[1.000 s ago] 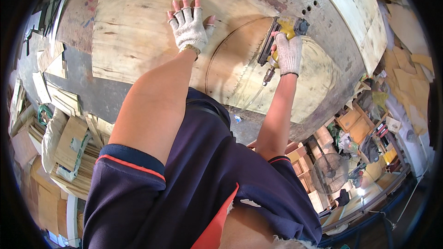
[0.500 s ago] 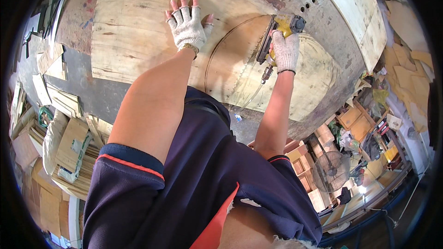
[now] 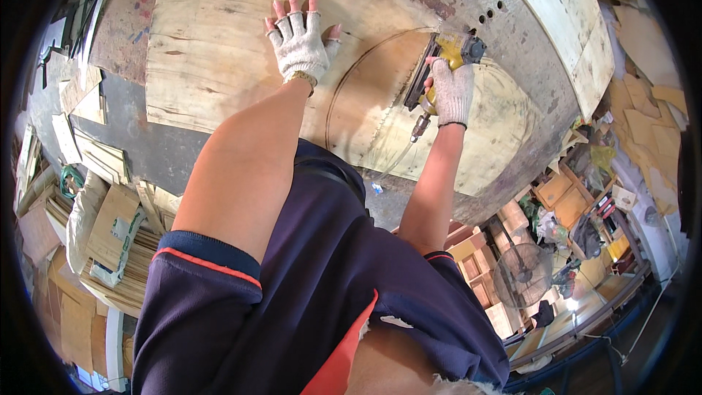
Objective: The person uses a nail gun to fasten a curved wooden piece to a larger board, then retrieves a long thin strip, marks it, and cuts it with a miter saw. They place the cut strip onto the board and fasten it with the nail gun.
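A large plywood sheet (image 3: 212,51) with a dark curved line on it lies across the worktable. Pressed flat on its middle is my left hand (image 3: 301,47), in a fingerless knit glove with the fingers spread. My right hand (image 3: 453,91), gloved the same way, is wrapped round the handle of a yellow and black pneumatic nail gun (image 3: 455,50). An air hose (image 3: 398,157) runs from the handle's lower end toward my body. The gun stands over a seam in the plywood, right of the curved line; whether its nose touches the wood I cannot tell.
Another pale panel (image 3: 559,22) lies at the far right of the worktable (image 3: 131,51). Wood offcuts (image 3: 95,157) are piled at the left. A standing fan (image 3: 523,271) and cluttered shelves are at the lower right. Three dark holes show in the tabletop behind the gun.
The nail gun in my right hand has shifted slightly toward my body, along the seam. My left hand stays spread on the plywood, almost unmoved.
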A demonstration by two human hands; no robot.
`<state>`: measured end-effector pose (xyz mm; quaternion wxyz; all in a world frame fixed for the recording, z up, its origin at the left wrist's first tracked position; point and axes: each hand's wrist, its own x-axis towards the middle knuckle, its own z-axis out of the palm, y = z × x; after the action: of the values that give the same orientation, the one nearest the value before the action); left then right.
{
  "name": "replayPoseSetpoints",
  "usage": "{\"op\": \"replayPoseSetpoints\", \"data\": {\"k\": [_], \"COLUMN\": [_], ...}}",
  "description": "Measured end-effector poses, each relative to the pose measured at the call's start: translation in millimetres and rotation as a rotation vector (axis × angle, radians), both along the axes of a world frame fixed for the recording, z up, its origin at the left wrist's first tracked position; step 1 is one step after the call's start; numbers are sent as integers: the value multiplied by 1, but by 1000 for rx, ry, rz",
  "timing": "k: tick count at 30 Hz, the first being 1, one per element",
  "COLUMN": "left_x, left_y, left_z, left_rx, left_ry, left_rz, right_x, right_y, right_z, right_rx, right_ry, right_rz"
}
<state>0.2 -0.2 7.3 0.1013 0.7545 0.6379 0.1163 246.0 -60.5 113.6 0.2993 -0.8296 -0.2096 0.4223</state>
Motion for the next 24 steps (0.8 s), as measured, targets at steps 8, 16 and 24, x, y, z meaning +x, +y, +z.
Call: {"op": "replayPoseSetpoints", "data": {"k": [8, 16, 24], "left_x": [0, -1, 0], "left_y": [1, 0, 1], "left_z": [-2, -3, -3], "left_rx": [14, 21, 14], "left_ry": [-52, -40, -42], "left_rz": [-5, -7, -6], "right_x": [3, 5, -4], "right_y": [-5, -8, -11], "right_z": [-7, -6, 3], "right_rx": [-6, -90, 25], "right_ry": [14, 12, 41], "right_rz": [11, 53, 7]}}
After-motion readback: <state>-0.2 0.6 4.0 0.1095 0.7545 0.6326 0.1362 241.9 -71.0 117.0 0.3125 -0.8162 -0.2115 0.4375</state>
